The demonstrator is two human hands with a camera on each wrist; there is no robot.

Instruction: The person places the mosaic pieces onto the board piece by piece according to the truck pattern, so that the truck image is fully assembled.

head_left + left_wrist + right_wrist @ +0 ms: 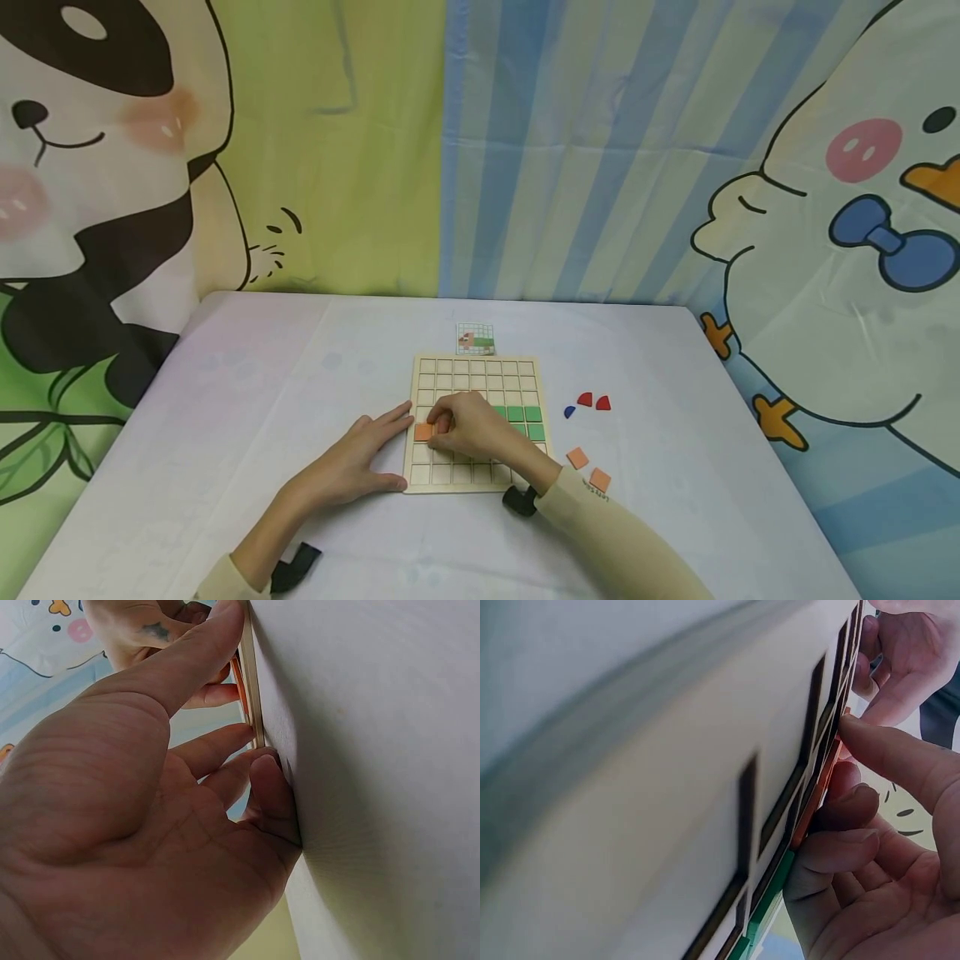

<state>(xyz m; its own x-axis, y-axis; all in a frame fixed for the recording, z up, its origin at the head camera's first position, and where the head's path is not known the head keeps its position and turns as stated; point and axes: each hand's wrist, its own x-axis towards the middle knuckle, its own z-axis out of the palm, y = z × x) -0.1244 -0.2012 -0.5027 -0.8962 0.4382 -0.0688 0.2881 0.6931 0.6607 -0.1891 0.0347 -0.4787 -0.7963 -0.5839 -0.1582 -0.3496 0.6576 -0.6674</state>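
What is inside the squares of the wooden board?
Green tiles at right, an orange tile near the left edge; the right hand hides whatever is beneath it in the head view.

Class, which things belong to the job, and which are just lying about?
Seemingly the job: pale wooden gridded board, orange square tiles, green square tiles, red rounded wedges, blue half-disc, small printed card
Just background: blue-striped curtain, white tablecloth

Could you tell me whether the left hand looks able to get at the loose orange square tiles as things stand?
Probably not easily: the left hand rests at the wooden grid board's left edge, and the right forearm lies across the way to the loose orange square tiles.
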